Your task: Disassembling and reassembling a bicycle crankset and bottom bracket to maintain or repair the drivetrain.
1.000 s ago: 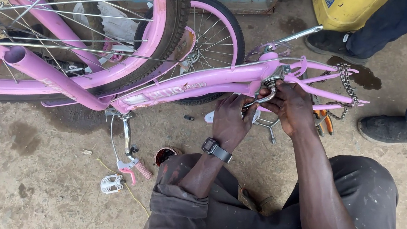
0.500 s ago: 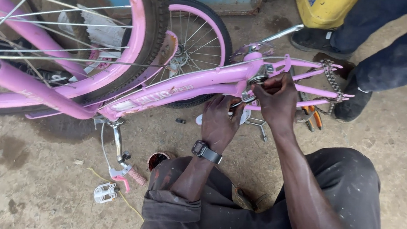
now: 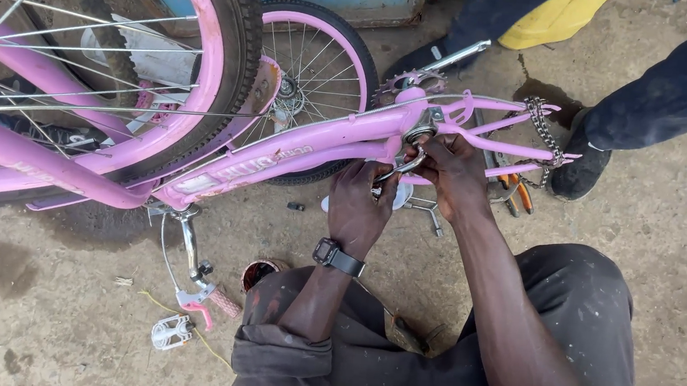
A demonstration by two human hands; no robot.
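A pink bicycle frame (image 3: pixel 297 151) lies upside down across the view. My left hand (image 3: pixel 361 203), with a black watch on the wrist, grips a curved metal tool (image 3: pixel 403 167) under the frame's bottom bracket (image 3: pixel 418 129). My right hand (image 3: pixel 451 168) is closed on the same spot at the bracket, fingers pinched around the metal part. A loose chain (image 3: pixel 544 133) hangs over the pink rear stays.
A large wheel with a pink rim (image 3: pixel 197 61) fills the upper left, a smaller wheel (image 3: pixel 322 65) behind the frame. A white pedal (image 3: pixel 170 332) and pink grip lie on the concrete. Orange-handled pliers (image 3: pixel 516 193) lie by another person's dark shoe (image 3: pixel 577 169). A small tin (image 3: pixel 260 273) sits near my knee.
The view has shifted closer and slightly left. Both hands stay at the bottom bracket; my left hand has moved up nearer the frame.
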